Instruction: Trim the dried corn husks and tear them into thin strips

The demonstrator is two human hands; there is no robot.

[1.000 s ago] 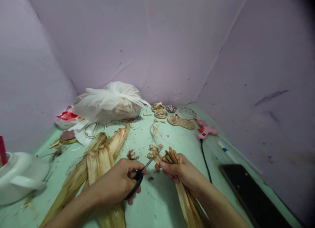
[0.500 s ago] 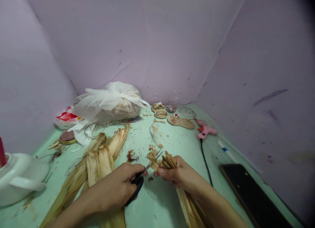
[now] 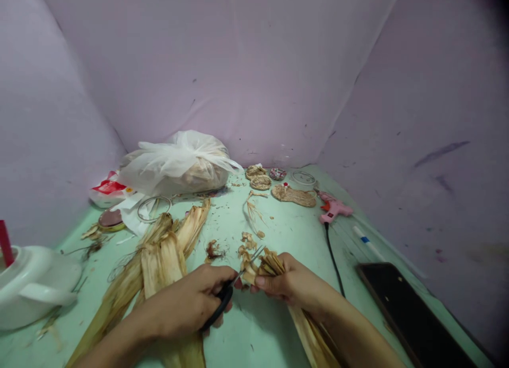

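Observation:
My left hand (image 3: 199, 296) is closed round the black handles of a pair of scissors (image 3: 223, 299). The blades point up and right, beside the end of a bundle of dried husks (image 3: 304, 331). Gripping that bundle just below its upper end is my right hand (image 3: 290, 283); the rest of it hangs toward the front edge. Small cut husk pieces (image 3: 247, 243) lie on the table beyond the blade tips. More long dried husks (image 3: 161, 264) are spread on the table, partly under my left forearm.
A tied white plastic bag (image 3: 178, 166) stands at the back. To the right are a pink glue gun (image 3: 334, 206) with a black cord, a marker (image 3: 368, 243) and a phone (image 3: 413, 315). Woven pieces (image 3: 293, 195) lie at the back. A white pot-like container (image 3: 34, 288) is at left.
Both hands stay in nearly the same place, with the scissors still at the bundle's end. More small husk pieces show near the blades. The view has shifted slightly.

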